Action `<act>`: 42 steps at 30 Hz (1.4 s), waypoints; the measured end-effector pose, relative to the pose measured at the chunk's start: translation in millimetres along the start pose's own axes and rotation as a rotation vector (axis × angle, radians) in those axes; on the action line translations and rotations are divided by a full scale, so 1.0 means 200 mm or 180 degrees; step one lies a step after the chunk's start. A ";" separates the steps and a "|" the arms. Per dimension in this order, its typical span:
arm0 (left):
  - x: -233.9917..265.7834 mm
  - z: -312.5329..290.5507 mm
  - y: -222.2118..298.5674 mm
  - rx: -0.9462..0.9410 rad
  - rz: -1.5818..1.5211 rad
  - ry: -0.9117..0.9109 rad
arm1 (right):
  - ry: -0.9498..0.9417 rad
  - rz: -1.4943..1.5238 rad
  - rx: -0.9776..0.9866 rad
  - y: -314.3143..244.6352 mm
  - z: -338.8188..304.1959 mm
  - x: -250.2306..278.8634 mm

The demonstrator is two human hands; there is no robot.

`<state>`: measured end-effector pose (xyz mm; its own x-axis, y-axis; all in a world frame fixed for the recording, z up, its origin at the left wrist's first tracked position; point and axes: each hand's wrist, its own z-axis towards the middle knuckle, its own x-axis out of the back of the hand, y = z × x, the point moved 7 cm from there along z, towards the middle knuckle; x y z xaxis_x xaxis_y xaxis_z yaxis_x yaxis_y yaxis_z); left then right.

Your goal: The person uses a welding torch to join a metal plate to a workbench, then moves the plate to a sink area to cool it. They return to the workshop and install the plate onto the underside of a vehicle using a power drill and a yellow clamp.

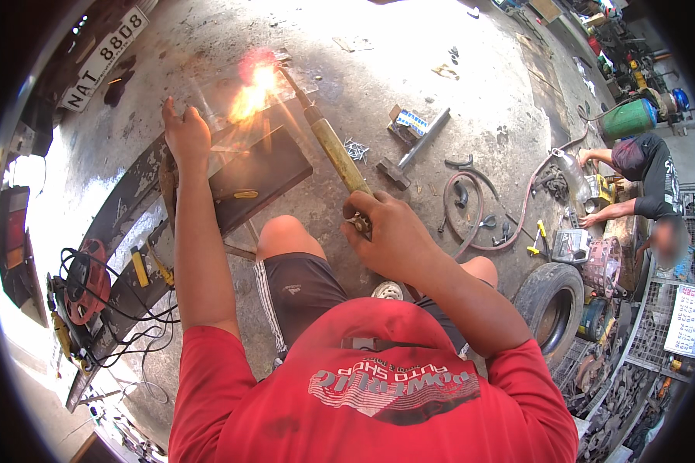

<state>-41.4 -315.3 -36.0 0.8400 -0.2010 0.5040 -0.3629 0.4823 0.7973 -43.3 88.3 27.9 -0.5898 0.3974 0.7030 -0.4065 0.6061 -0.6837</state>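
Observation:
My right hand [390,231] is closed around the rear end of a gas torch [336,152] with a long yellowish handle, near its valve knobs. A bright orange flame [255,91] burns by the torch's tip, with sparks around it. My left hand [187,137] is raised left of the flame, thumb and forefinger apart, with nothing visible in it. Its palm side is hidden. Between the hand and the torch is a dark rectangular board [274,166], a small yellow object [245,194] lying on it. A long, curved, scuffed dark panel [127,212] runs past my left forearm.
A hammer [417,147], a small box [407,123], loose screws [356,149] and a curled hose [483,208] lie right of the torch. A tire [550,309] is near my right side. Another person [649,181] works at far right. A red cable reel [86,282] stands left.

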 end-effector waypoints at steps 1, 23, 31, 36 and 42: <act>0.00 0.01 -0.03 0.0016 0.0001 0.0029 | -0.0004 0.0004 0.0026 -0.01 0.00 0.00; 0.00 0.02 -0.03 -0.0151 0.0046 0.0041 | 0.0085 -0.0031 0.0017 0.02 0.00 0.00; 0.00 0.01 -0.03 -0.0078 0.0012 0.0063 | -0.0023 0.0033 -0.0014 0.00 0.01 0.00; 0.01 0.01 -0.02 -0.0010 0.0007 0.0015 | 0.0027 0.0035 0.0013 0.00 0.00 0.00; 0.00 0.02 -0.04 0.0050 -0.0033 -0.0041 | 0.0143 0.0026 0.0070 0.02 0.00 0.00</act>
<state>-39.3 -322.5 -40.9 0.8385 -0.2170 0.4999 -0.3607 0.4667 0.8075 -45.2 89.5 25.6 -0.5615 0.4331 0.7051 -0.4173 0.5876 -0.6933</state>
